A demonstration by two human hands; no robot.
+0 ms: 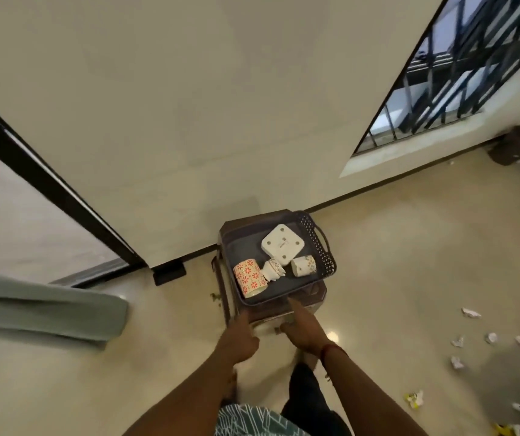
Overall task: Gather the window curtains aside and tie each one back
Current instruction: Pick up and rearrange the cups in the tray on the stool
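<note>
Both hands are low in the centre of the frame, side by side and close together at the near edge of a small brown table [317, 292]. The left hand [240, 336] looks bunched at the table's front. The right hand [303, 329] has a forefinger stretched toward the dark tray [326, 247] on top. It's blurred there, and I can't tell whether either hand grips anything. On the tray lie an orange-flowered cup [249, 278] on its side, two smaller cups [303, 265] and a white square piece [282, 244]. The curtain [47, 313], pale grey-green, is at the left edge of the frame, well apart from both hands. A barred window [460, 73] fills the upper right. Crumpled paper scraps [471, 312] dot the floor [394, 247] at lower right.
</note>
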